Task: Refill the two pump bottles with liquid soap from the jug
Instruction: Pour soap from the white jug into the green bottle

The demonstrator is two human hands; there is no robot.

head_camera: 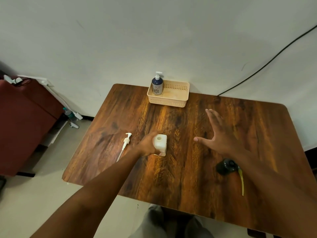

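White square bottle [160, 143] with its pump [125, 143] lying beside is gripped by the left hand [148, 146] on the worktop [180, 169], right hand [221, 138] hovering spread open.

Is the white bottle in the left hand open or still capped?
Open. The white bottle shows a bare round neck hole on top, and its pump lies flat on the table beside the left hand.

Bare forearms, no sleeves, grey trousers [151, 224], dark shoes [197, 227]
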